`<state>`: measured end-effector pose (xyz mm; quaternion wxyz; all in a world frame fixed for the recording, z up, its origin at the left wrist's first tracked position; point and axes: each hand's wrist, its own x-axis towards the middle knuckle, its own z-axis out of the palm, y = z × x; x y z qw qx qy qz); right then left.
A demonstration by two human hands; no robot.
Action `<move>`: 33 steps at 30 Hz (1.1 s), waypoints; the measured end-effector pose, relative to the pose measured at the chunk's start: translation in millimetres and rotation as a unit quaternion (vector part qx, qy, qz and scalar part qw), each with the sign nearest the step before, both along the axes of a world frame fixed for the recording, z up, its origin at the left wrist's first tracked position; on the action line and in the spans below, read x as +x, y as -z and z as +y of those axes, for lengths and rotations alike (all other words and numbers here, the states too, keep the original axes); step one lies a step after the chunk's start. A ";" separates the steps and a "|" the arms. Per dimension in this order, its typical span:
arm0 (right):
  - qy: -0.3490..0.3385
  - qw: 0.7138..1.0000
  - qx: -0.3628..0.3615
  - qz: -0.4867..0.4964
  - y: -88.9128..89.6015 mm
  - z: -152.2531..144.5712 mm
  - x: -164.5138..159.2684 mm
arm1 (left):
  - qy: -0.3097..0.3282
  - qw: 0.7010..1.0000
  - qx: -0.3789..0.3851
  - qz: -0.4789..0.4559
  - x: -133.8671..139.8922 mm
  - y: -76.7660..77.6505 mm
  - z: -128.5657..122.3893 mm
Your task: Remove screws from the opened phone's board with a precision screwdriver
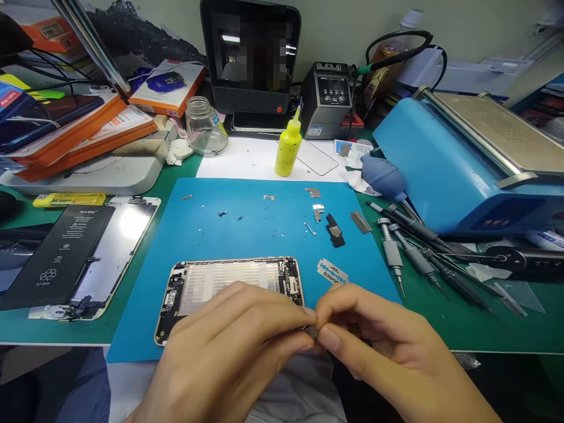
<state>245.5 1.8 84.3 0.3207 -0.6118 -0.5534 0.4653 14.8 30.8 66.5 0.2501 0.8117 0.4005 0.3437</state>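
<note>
My left hand [238,335] and my right hand [374,341] meet fingertip to fingertip at the front edge of the blue mat. Between their pinched fingers shows a small grey piece [312,331]; its kind is too hidden to make out. Partly behind my left hand lies an opened phone housing [229,276], its inner side up and no battery in the bay. A razor blade [332,272] rests on the mat just beyond my right fingers. Farther back are a black speaker module [335,230], a thin metal plate [361,222], small metal brackets [313,192] and several tiny screws.
At left a black battery [61,252] overlaps a phone screen assembly [132,235]. Several screwdrivers [391,252], a blue air blower [383,176] and a blue machine [440,170] stand at right. A yellow bottle [288,150] and glass jar [205,129] are behind the mat [255,241].
</note>
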 end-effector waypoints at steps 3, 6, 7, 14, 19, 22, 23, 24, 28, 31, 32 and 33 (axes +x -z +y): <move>-0.021 0.998 -0.029 0.051 5.3 -3.2 9.5 | 0.016 0.999 -0.030 -0.012 -8.6 -1.1 -0.9; -0.034 0.996 -0.042 0.075 10.4 -2.9 15.3 | 0.044 0.997 -0.064 -0.023 -14.6 -2.4 -1.1; -0.036 0.996 -0.042 0.074 12.0 -2.4 16.0 | 0.051 0.996 -0.076 -0.021 -14.8 -3.0 -0.6; -0.018 0.997 -0.019 0.067 18.3 -1.0 16.6 | 0.026 0.995 -0.091 0.037 -1.9 -6.0 4.0; 0.027 0.996 0.038 0.073 15.5 -3.9 11.8 | 0.022 0.997 -0.065 0.025 0.9 -8.0 -0.9; 0.063 0.994 0.040 0.077 13.9 -5.0 9.5 | 0.020 0.997 -0.064 0.033 1.8 -7.1 -2.9; 0.063 0.994 0.047 0.072 14.1 -5.1 10.1 | 0.019 0.997 -0.064 0.037 2.5 -6.3 -3.1; 0.056 0.995 0.056 0.065 14.6 -5.2 11.4 | 0.019 0.997 -0.064 0.041 3.4 -5.4 -3.0; 0.016 0.995 0.092 0.035 18.8 -4.4 18.2 | 0.018 0.996 -0.063 0.057 6.4 -3.0 -1.9; 0.016 0.995 0.093 0.023 20.9 -4.4 18.9 | 0.019 0.995 -0.063 0.069 2.6 -3.9 -2.5; 0.016 0.995 0.094 0.020 21.4 -4.8 18.3 | 0.021 0.996 -0.057 0.072 -0.2 -4.5 -3.0; 0.015 0.995 0.094 0.017 21.8 -5.2 17.6 | 0.021 0.996 -0.049 0.077 -3.3 -5.0 -3.4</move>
